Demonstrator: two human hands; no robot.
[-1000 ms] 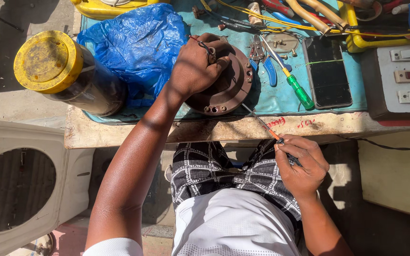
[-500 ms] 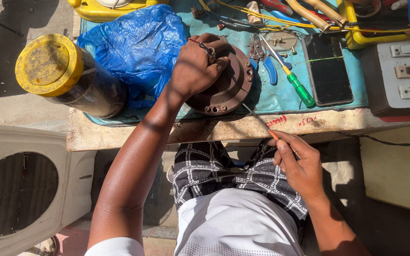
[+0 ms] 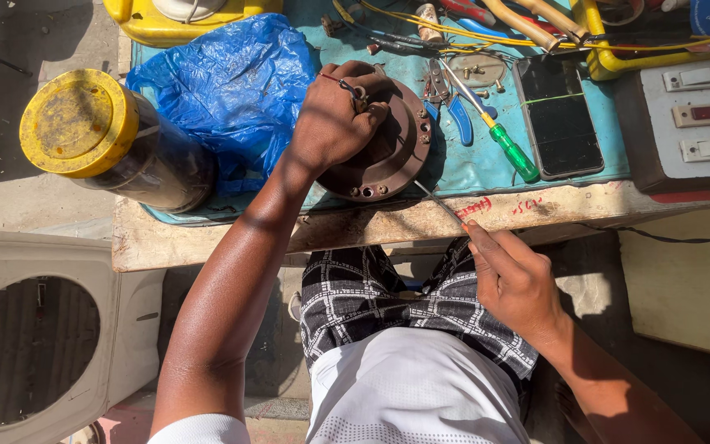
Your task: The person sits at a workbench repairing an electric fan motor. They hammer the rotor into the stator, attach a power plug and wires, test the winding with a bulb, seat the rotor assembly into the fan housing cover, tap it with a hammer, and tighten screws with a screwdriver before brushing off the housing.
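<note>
My left hand (image 3: 334,119) rests on top of a round brown metal part (image 3: 392,156) with bolt holes, which lies on the teal mat at the table's front. Its fingers pinch something small over the part's middle. My right hand (image 3: 513,275) is below the table edge, over my lap. It grips a thin screwdriver (image 3: 441,204) whose metal shaft points up-left, with the tip close to the lower right rim of the brown part.
A dark jar with a yellow lid (image 3: 84,123) lies at the left. A blue plastic bag (image 3: 223,82), blue-handled pliers (image 3: 454,111), a green-handled screwdriver (image 3: 507,148), a phone (image 3: 560,115) and a switch board (image 3: 696,115) sit on the table. A white fan housing (image 3: 26,353) stands below left.
My right hand has risen with the thin screwdriver, bringing its tip closer to the brown part. My left hand stays on top of the part.
</note>
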